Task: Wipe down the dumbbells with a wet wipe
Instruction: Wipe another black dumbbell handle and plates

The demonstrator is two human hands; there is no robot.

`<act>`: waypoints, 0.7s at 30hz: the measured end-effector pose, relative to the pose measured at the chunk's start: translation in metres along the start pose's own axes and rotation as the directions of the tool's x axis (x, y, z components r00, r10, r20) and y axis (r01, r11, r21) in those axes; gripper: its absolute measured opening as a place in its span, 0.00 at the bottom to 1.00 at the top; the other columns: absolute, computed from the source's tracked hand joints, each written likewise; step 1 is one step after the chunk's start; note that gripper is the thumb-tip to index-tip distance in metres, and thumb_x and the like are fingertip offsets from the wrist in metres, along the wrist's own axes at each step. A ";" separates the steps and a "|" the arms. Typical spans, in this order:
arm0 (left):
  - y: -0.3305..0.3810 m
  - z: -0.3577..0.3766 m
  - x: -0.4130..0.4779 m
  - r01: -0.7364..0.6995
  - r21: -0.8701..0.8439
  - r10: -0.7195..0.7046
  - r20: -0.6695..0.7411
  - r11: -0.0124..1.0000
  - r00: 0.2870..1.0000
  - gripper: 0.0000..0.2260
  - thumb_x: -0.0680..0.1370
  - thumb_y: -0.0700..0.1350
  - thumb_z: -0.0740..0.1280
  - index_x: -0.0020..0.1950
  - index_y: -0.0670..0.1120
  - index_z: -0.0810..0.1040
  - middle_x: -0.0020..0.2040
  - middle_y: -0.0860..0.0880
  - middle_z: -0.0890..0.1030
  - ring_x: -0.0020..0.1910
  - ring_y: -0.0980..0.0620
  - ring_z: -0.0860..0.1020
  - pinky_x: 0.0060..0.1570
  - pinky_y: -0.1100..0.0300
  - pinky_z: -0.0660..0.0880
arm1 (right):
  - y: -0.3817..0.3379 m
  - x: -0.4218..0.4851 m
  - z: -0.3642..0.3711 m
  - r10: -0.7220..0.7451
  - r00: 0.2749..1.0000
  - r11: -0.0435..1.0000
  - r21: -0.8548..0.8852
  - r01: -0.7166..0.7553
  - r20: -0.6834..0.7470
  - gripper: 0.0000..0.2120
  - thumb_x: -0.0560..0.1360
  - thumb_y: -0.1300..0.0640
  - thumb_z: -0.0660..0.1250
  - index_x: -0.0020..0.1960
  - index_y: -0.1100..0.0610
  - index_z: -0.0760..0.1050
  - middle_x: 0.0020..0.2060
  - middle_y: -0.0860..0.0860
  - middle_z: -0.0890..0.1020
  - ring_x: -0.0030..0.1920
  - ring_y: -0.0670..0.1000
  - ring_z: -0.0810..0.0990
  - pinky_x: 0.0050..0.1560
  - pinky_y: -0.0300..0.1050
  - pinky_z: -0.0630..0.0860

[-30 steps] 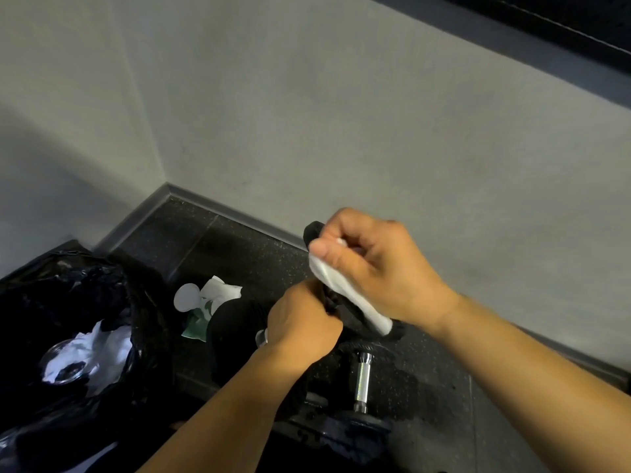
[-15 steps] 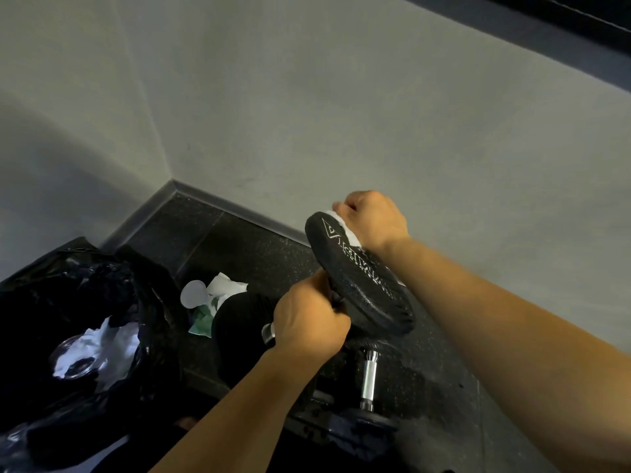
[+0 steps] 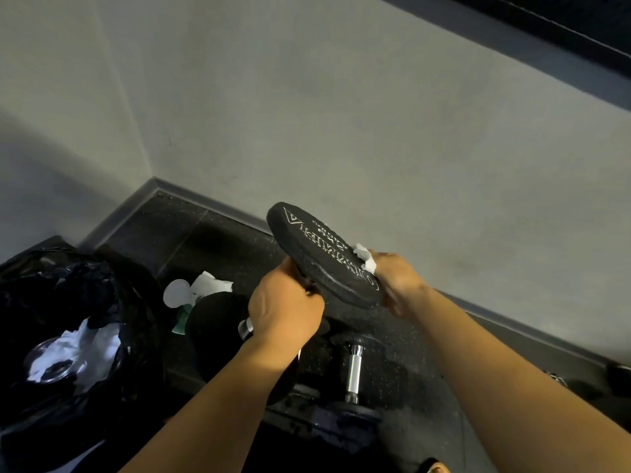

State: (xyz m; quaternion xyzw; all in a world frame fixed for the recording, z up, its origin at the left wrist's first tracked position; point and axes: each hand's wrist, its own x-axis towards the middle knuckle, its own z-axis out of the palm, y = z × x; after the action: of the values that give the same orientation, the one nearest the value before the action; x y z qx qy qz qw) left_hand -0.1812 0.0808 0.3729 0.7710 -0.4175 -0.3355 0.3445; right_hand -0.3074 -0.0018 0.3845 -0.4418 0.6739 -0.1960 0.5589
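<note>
Two hands hold one dumbbell (image 3: 321,257) raised above the floor (image 3: 211,233): the left hand (image 3: 286,310) is wrapped round its handle, and the right hand (image 3: 397,285) clutches a crumpled white wet wipe (image 3: 364,257) against the rim of its tilted black head. A second dumbbell (image 3: 353,370) lies on the dark floor below.

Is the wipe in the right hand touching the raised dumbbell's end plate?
Touching. The head view shows the wipe, held in the right hand, bunched against the rim of the end plate with no gap.
</note>
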 end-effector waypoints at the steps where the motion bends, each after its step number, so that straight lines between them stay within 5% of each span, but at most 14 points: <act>1: 0.000 0.001 0.002 0.004 0.003 -0.004 -0.004 1.000 1.000 0.13 0.75 0.42 0.67 0.35 0.54 0.68 0.34 0.57 0.71 0.40 0.50 0.75 0.43 0.56 0.74 | 0.001 -0.006 0.000 0.018 1.000 0.998 0.052 -0.019 0.010 0.11 0.79 0.57 0.62 0.45 0.62 0.78 0.39 0.56 0.84 0.24 0.47 0.74 0.20 0.33 0.66; 3: -0.002 0.001 0.006 0.023 0.013 -0.022 -0.028 1.000 0.999 0.09 0.76 0.42 0.67 0.39 0.53 0.71 0.35 0.57 0.71 0.41 0.50 0.76 0.44 0.54 0.75 | 0.004 -0.017 0.002 0.020 1.000 0.994 0.112 -0.021 0.007 0.16 0.79 0.52 0.63 0.35 0.57 0.72 0.19 0.49 0.73 0.15 0.44 0.64 0.15 0.31 0.57; 4: -0.003 0.001 0.008 0.033 0.024 -0.032 -0.044 0.999 0.998 0.07 0.76 0.42 0.67 0.41 0.52 0.71 0.35 0.57 0.71 0.41 0.50 0.76 0.44 0.54 0.75 | 0.005 -0.021 0.005 0.005 1.000 0.997 0.071 -0.003 -0.026 0.17 0.79 0.50 0.63 0.34 0.57 0.69 0.17 0.48 0.67 0.14 0.45 0.60 0.16 0.31 0.55; 8: -0.007 0.000 0.012 0.028 0.077 -0.020 -0.106 0.997 0.994 0.05 0.76 0.41 0.66 0.43 0.50 0.71 0.34 0.56 0.70 0.40 0.50 0.75 0.43 0.54 0.75 | 0.008 -0.024 0.016 -0.088 0.978 0.977 -0.206 0.048 -0.189 0.12 0.81 0.59 0.52 0.42 0.56 0.71 0.26 0.51 0.68 0.23 0.48 0.63 0.16 0.35 0.57; 13: -0.012 0.001 0.016 0.050 0.106 -0.033 -0.156 0.993 0.987 0.03 0.77 0.42 0.65 0.50 0.47 0.75 0.37 0.52 0.73 0.40 0.51 0.75 0.39 0.57 0.71 | 0.009 -0.044 0.037 -0.093 0.965 0.993 -0.087 0.074 -0.245 0.25 0.79 0.41 0.50 0.39 0.57 0.75 0.35 0.55 0.76 0.31 0.53 0.71 0.35 0.45 0.66; 18: -0.017 0.002 0.022 0.084 0.128 -0.063 -0.160 0.988 0.985 0.03 0.78 0.44 0.64 0.50 0.48 0.74 0.39 0.52 0.73 0.41 0.50 0.72 0.40 0.56 0.70 | 0.011 -0.072 0.058 -0.210 0.943 0.978 -0.057 0.202 -0.257 0.26 0.79 0.36 0.44 0.34 0.44 0.73 0.32 0.51 0.78 0.37 0.52 0.78 0.41 0.49 0.75; 21: -0.021 0.006 0.022 0.043 0.071 -0.036 -0.096 0.997 0.995 0.01 0.77 0.43 0.63 0.48 0.47 0.73 0.40 0.51 0.74 0.41 0.50 0.74 0.39 0.57 0.69 | 0.014 -0.066 0.060 -0.220 0.902 0.975 -0.068 0.210 -0.371 0.28 0.79 0.36 0.44 0.32 0.49 0.72 0.29 0.50 0.75 0.32 0.51 0.74 0.34 0.45 0.69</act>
State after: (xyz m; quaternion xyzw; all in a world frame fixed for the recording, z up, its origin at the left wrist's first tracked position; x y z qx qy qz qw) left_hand -0.1682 0.0687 0.3476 0.8063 -0.3973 -0.2897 0.3288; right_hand -0.2584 0.0733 0.3948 -0.4748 0.7183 -0.3284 0.3884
